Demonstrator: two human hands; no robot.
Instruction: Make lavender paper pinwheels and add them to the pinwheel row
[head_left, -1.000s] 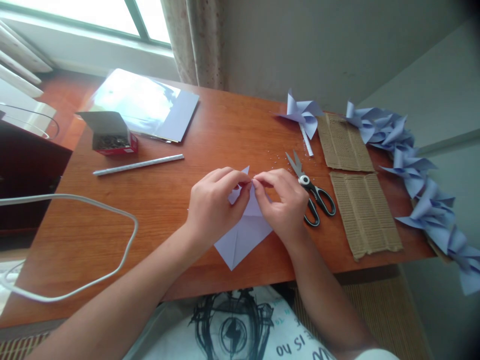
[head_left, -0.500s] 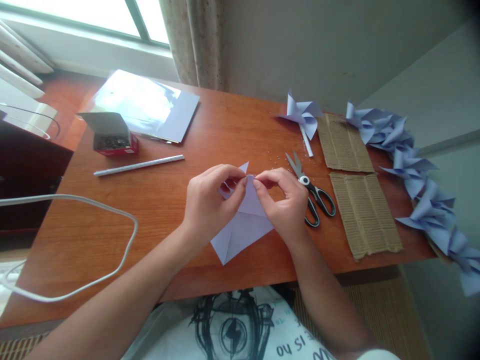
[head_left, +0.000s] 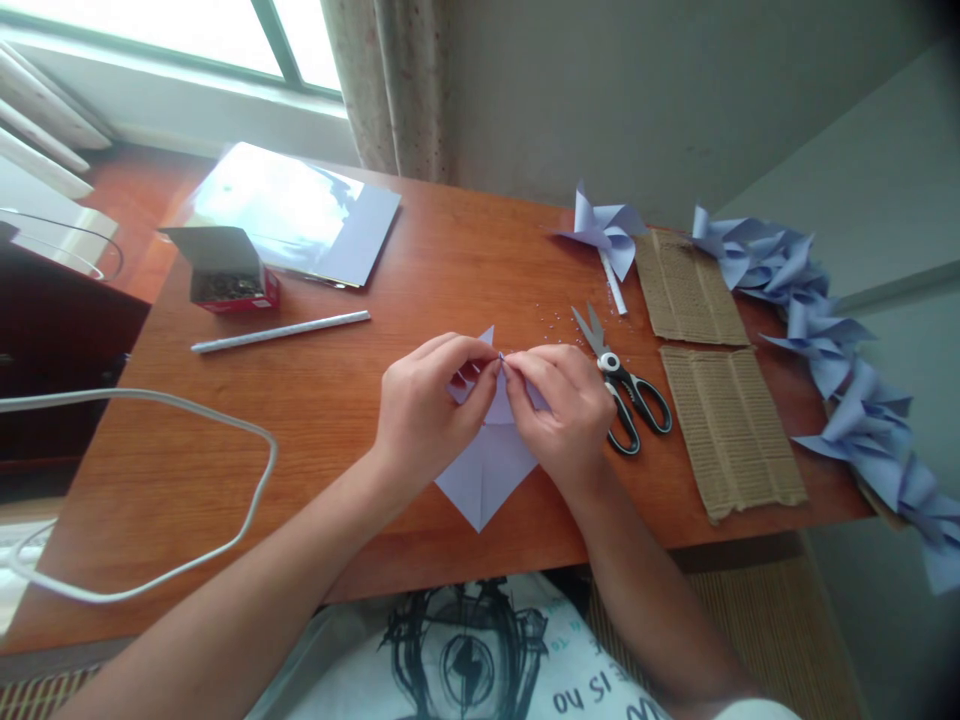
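Observation:
A folded, pale lilac sheet of paper lies under both of my hands, its near corner pointing toward me and a far tip standing up between them. With thumb and forefinger, my left hand pinches its far part. My right hand pinches right beside it, the fingertips almost touching. A small dark bit shows between the two pinches, too small to name. Crease lines run over the paper. Scissors with black handles lie partly spread just to the right of my right hand.
At the left are a paper stick, a red box of small metal pieces, a stack of sheets and a white cable. At the right lie a pinwheel, two cardboard pieces and a row of further pinwheels.
The paper has turned slightly, its near corner swinging to the right. My fingertips have come closer together at the paper's far part.

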